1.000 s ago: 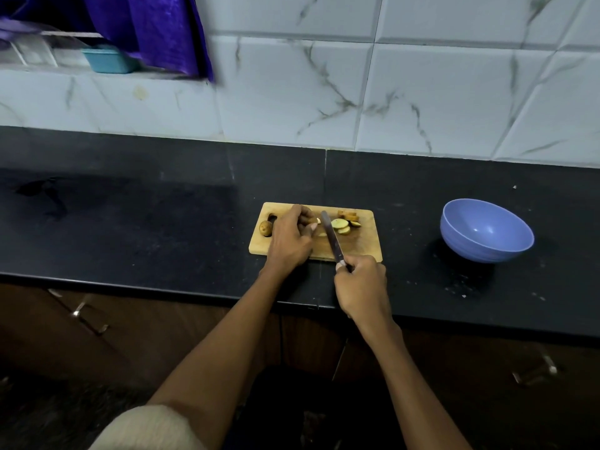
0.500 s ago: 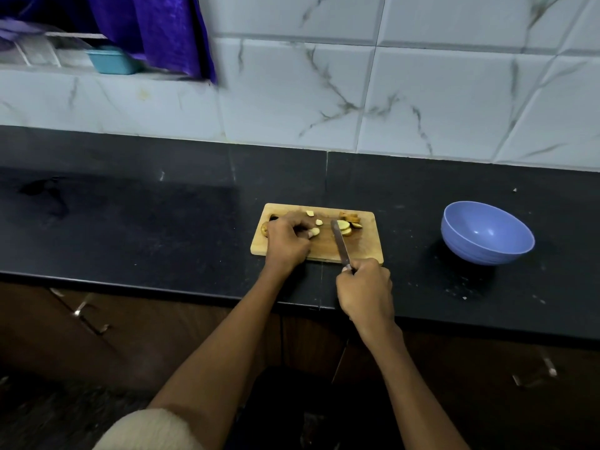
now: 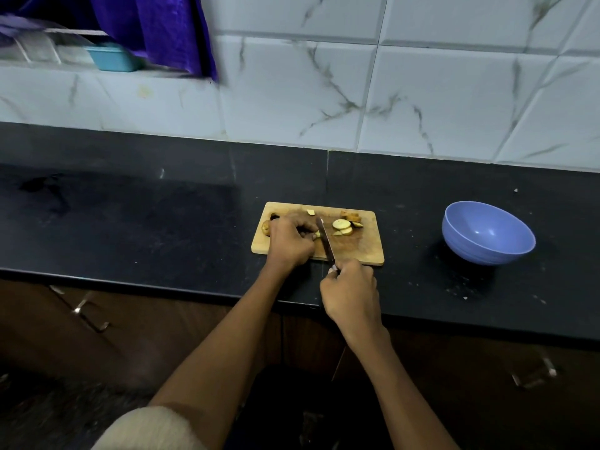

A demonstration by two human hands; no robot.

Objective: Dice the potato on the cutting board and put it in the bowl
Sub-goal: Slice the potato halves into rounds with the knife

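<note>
A small wooden cutting board (image 3: 357, 251) lies on the black counter. My left hand (image 3: 290, 241) covers its left half, fingers curled over a piece of potato (image 3: 266, 227) whose brown end peeks out at the left. My right hand (image 3: 352, 292) grips the handle of a knife (image 3: 325, 241); the blade lies across the board just right of my left fingers. Cut potato slices (image 3: 344, 226) and a few small bits lie on the board's right part. The blue bowl (image 3: 487, 232) stands to the right, with nothing visible inside.
The black counter (image 3: 146, 216) stretches left and right of the board, its front edge just under my wrists. A white tiled wall (image 3: 389, 92) backs it. A purple cloth (image 3: 156, 24) and a teal container (image 3: 112, 58) sit at a ledge upper left.
The knife blade moved left, from beside the cut slices to right against my left fingers. My left hand stayed on the potato piece.
</note>
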